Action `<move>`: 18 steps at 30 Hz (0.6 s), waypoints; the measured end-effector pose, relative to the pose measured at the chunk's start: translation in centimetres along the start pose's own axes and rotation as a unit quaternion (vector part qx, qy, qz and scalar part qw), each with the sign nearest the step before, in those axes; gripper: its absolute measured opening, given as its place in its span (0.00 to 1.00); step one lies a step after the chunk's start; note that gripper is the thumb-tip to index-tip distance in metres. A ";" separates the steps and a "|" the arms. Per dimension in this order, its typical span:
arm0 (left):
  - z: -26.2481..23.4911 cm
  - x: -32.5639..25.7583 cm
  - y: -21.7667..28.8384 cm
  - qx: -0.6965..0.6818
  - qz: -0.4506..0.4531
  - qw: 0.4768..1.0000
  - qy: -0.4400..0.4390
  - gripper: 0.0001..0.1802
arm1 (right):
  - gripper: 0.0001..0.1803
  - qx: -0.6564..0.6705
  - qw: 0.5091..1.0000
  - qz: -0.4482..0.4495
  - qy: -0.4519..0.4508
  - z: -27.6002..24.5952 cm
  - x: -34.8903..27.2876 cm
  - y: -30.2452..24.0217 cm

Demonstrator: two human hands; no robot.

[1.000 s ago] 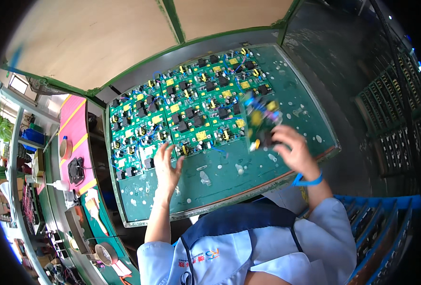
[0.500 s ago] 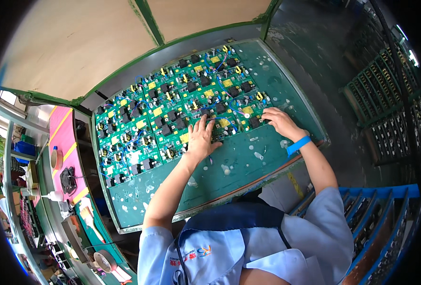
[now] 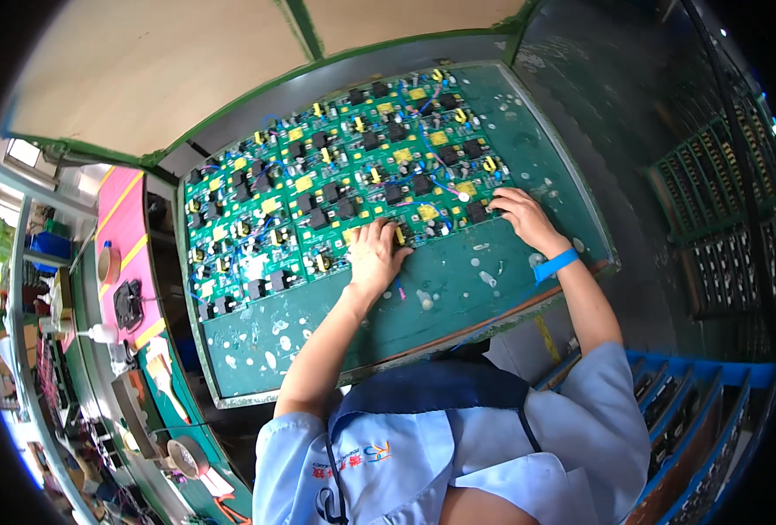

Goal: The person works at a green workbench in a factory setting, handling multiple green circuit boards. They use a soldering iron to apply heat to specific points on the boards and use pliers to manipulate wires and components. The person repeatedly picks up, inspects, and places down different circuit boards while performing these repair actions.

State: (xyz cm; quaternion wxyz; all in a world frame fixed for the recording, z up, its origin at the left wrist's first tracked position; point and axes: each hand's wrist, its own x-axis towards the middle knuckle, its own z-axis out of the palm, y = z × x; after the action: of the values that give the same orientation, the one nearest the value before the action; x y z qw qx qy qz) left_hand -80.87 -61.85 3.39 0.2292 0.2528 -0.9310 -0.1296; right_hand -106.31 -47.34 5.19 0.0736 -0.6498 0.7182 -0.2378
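Green circuit boards (image 3: 270, 206) with black blocks, yellow parts and blue wires lie in rows on a green table top (image 3: 440, 302). My left hand (image 3: 374, 262) lies palm down over the near edge of the front row, its fingers stretched onto the parts and its thumb apart. By the right end of that row, my right hand (image 3: 526, 220) has its fingers bent together, tips at the end board's edge; what lies between them is hidden. A short purple wire end (image 3: 401, 290) shows below my left thumb. A blue band (image 3: 556, 265) circles my right wrist.
Beige panels in a green frame (image 3: 315, 44) stand behind the table. To the left, a side bench holds a pink mat (image 3: 118, 214), a brush (image 3: 167, 381) and a tape roll (image 3: 187, 458). Blue racks (image 3: 720, 372) and green racks (image 3: 712, 179) with boards stand to the right.
My left hand has drawn back slightly toward me across the front boards. My right hand stays at the row's right end. The whole view has tilted a little.
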 end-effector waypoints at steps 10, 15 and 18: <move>2.4 -0.2 -0.9 0.022 -0.046 0.996 -0.077 0.20 | 0.10 0.182 0.976 -0.040 0.114 -0.1 -3.3 -13.3; -1.4 -5.0 -0.5 -0.031 -0.040 0.992 0.111 0.28 | 0.06 0.444 0.884 -0.141 -0.040 3.9 -4.0 -25.8; -4.5 -9.9 -2.4 -0.017 -0.077 0.989 0.129 0.25 | 0.05 0.437 0.876 -0.191 -0.069 6.0 -3.9 -29.3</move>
State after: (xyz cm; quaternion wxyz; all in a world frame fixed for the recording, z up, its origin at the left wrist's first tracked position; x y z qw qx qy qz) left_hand -70.10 -59.19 2.79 0.3406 0.3346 -0.8691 -0.1292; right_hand -76.97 -46.30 11.93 0.3530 -0.6909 0.3956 -0.4915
